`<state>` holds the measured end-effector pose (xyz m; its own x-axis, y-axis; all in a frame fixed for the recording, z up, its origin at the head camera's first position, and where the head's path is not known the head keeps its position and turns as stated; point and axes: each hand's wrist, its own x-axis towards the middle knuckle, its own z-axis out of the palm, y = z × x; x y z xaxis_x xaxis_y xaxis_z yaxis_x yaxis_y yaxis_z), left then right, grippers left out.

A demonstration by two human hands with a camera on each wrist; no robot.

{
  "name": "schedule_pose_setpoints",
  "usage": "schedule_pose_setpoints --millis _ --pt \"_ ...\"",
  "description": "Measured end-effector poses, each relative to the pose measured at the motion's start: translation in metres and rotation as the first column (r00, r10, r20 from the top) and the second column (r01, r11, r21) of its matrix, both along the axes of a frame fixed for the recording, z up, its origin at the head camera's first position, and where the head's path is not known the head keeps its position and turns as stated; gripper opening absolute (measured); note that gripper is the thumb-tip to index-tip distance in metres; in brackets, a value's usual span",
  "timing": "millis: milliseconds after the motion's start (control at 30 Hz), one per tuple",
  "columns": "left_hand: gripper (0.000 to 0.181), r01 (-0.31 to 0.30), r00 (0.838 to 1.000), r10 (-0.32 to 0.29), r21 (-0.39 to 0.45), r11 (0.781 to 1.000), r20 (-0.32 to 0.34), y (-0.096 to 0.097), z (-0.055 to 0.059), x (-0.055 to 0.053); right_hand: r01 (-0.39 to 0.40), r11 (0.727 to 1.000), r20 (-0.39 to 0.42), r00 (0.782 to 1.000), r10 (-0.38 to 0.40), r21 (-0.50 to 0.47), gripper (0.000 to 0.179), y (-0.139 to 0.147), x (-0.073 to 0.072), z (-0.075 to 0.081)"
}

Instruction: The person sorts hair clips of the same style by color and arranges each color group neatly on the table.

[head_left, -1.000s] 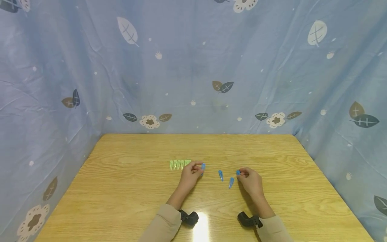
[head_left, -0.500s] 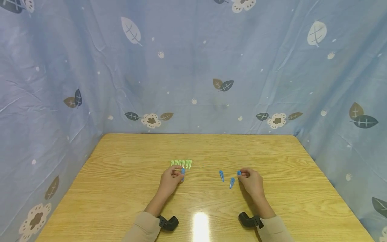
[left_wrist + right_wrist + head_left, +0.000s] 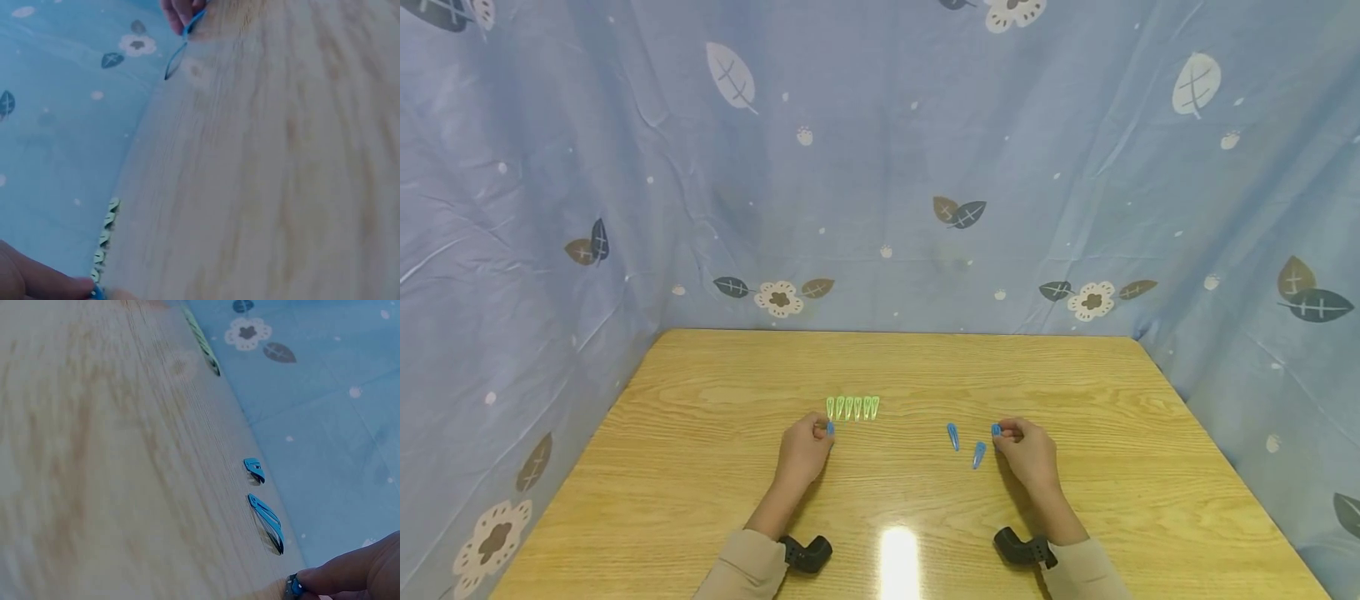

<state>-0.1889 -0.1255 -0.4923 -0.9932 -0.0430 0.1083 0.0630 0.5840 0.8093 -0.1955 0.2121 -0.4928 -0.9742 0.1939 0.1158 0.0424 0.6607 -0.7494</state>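
Note:
Between thumb and fingers, my left hand [image 3: 805, 447] pinches a blue snap hair clip [image 3: 831, 429], just in front of the left end of a row of green hair clips [image 3: 848, 407]. That clip [image 3: 97, 292] shows only partly in the left wrist view. Over on the right, my right hand [image 3: 1028, 450] pinches another blue hair clip [image 3: 996, 430], also seen at the lower edge of the right wrist view. Two loose blue clips lie left of it: an upper clip [image 3: 952, 437] and a lower, tilted clip [image 3: 979, 455].
All the clips lie on a wooden table [image 3: 700, 500]. A blue patterned curtain [image 3: 880, 167] hangs behind the table and along both sides. Each wrist wears a black mount, such as the left mount [image 3: 806, 554]. Light glares off the table's front middle.
My left hand has moved left with its blue clip, from the right end of the green row to below its left end. The right hand has stayed nearly still.

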Motion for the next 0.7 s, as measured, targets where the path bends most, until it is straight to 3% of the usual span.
schedule_pose_setpoints --millis 267,500,700 --pt "0.026 -0.021 1.0 0.022 -0.135 0.991 0.009 -0.009 0.006 0.0 0.003 1.0 0.002 1.0 -0.003 -0.01 0.021 -0.001 0.0 0.0" --pt "0.027 -0.03 0.996 0.036 -0.075 0.997 0.082 -0.021 0.007 -0.004 0.008 1.0 -0.001 1.0 -0.008 0.004 0.02 -0.001 -0.002 -0.002" --pt "0.029 0.062 0.995 -0.059 -0.027 0.998 0.075 -0.031 0.003 -0.008 0.009 1.0 -0.006 1.0 -0.009 0.005 0.02 -0.001 -0.002 -0.003"
